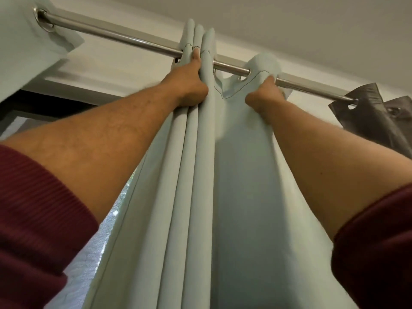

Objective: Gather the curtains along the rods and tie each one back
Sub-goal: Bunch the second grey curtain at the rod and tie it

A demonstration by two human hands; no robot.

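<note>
L hand grips bunched mint curtain folds, R hand pinches its top edge at rod

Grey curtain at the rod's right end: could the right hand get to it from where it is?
Probably yes. The right hand grips the pale curtain at the rod; only bare rod separates it from the grey curtain, but it must let go first.

Main curtain: pale mint green, plain, dark stitch line near top hem. Second curtain top left: same mint. Far-right curtain: grey-brown, slight sheen. Rod: polished silver metal. Sleeves: maroon, ribbed. Ceiling: off-white.
</note>
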